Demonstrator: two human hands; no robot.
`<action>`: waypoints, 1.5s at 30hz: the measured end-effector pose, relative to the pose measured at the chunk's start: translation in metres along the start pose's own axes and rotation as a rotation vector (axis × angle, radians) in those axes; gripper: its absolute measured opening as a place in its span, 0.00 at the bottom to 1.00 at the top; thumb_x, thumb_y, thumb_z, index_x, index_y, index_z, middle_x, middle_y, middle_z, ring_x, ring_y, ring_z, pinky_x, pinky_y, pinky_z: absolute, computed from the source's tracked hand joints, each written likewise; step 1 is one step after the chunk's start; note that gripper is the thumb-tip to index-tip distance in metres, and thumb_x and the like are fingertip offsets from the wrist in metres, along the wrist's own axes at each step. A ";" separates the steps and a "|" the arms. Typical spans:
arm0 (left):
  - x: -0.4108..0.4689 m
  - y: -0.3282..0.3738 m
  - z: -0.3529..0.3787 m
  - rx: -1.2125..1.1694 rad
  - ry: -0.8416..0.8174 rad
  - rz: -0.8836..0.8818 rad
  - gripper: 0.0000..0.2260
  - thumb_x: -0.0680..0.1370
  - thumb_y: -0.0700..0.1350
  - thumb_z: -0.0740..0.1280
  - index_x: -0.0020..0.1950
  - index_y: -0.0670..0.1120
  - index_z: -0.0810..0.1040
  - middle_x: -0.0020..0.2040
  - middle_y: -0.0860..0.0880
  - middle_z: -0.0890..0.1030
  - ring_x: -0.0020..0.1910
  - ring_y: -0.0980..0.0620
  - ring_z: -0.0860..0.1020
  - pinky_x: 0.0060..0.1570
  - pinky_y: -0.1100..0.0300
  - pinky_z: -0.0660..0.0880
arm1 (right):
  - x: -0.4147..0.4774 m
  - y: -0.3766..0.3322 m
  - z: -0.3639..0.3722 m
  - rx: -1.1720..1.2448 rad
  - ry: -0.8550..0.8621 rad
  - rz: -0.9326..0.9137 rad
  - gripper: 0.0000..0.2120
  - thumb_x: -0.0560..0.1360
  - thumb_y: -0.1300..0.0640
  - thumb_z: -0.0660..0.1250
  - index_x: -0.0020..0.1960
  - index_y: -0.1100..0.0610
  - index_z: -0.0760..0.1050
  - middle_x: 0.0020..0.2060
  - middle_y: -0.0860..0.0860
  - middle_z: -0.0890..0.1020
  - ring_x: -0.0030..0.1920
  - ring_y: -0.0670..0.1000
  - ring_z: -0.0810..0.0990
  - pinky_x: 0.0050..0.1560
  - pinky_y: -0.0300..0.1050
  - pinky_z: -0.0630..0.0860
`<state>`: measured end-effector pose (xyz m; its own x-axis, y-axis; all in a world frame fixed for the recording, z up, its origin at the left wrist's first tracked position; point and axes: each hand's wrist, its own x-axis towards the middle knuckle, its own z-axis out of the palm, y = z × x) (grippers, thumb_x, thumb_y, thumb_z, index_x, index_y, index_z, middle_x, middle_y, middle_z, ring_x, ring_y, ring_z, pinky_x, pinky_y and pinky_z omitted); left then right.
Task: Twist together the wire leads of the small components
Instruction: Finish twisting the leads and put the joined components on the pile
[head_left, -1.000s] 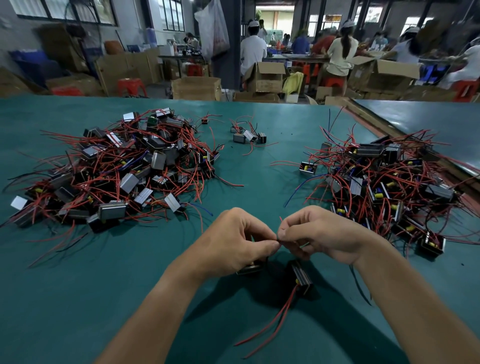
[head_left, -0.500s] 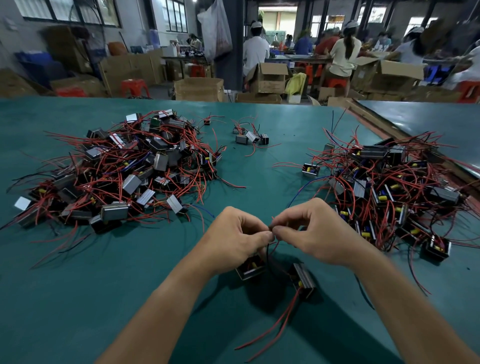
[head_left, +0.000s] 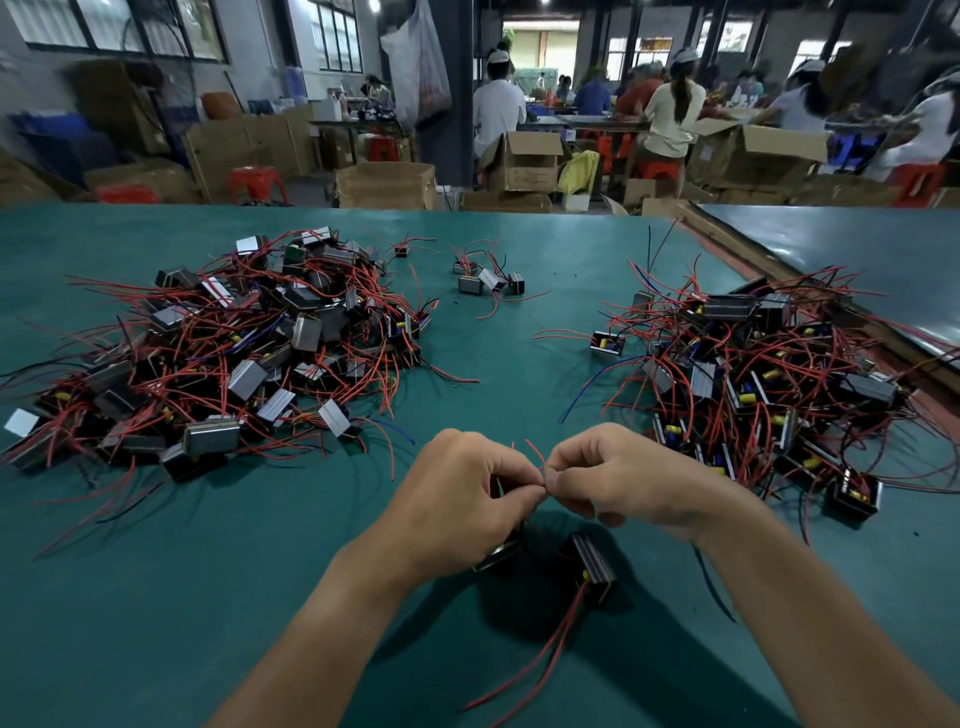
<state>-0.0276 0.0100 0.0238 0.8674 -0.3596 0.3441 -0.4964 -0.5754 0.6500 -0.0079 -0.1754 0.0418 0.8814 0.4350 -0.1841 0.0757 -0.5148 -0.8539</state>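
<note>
My left hand and my right hand meet fingertip to fingertip above the green table, each pinching thin red wire leads whose tips poke up between them. Below the hands lie two small black components: one with long red leads trailing toward me, the other mostly hidden under my left hand. A big pile of components with red wires lies at the left. Another pile lies at the right.
A small cluster of components sits at the far middle of the table. A second green table adjoins at the right. Cardboard boxes, red stools and seated people fill the background.
Both hands have kept pinching the leads and shifted slightly, rolling them. Red lead tips now stick up between the fingertips. The components below stayed put.
</note>
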 end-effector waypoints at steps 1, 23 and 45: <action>0.000 -0.001 0.000 -0.007 -0.002 -0.010 0.03 0.73 0.45 0.71 0.40 0.49 0.85 0.31 0.56 0.81 0.27 0.63 0.73 0.32 0.69 0.67 | 0.000 0.000 0.000 -0.003 0.021 -0.020 0.12 0.77 0.62 0.66 0.35 0.57 0.77 0.25 0.47 0.75 0.26 0.46 0.69 0.26 0.35 0.65; 0.004 -0.007 -0.001 -0.087 -0.029 -0.125 0.07 0.74 0.45 0.73 0.36 0.49 0.84 0.28 0.55 0.81 0.25 0.62 0.74 0.29 0.65 0.70 | 0.001 0.001 0.000 -0.189 0.132 -0.256 0.07 0.75 0.63 0.69 0.39 0.55 0.80 0.30 0.55 0.81 0.32 0.48 0.74 0.39 0.56 0.76; 0.003 -0.002 0.000 0.015 -0.007 -0.020 0.04 0.74 0.46 0.73 0.39 0.49 0.84 0.29 0.57 0.79 0.27 0.63 0.72 0.32 0.66 0.68 | -0.006 -0.006 -0.005 -0.021 -0.022 -0.025 0.13 0.78 0.61 0.66 0.35 0.56 0.77 0.26 0.46 0.78 0.27 0.44 0.71 0.26 0.35 0.65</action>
<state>-0.0242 0.0101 0.0234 0.8768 -0.3530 0.3264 -0.4796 -0.5933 0.6465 -0.0112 -0.1783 0.0508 0.8687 0.4638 -0.1741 0.1072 -0.5190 -0.8480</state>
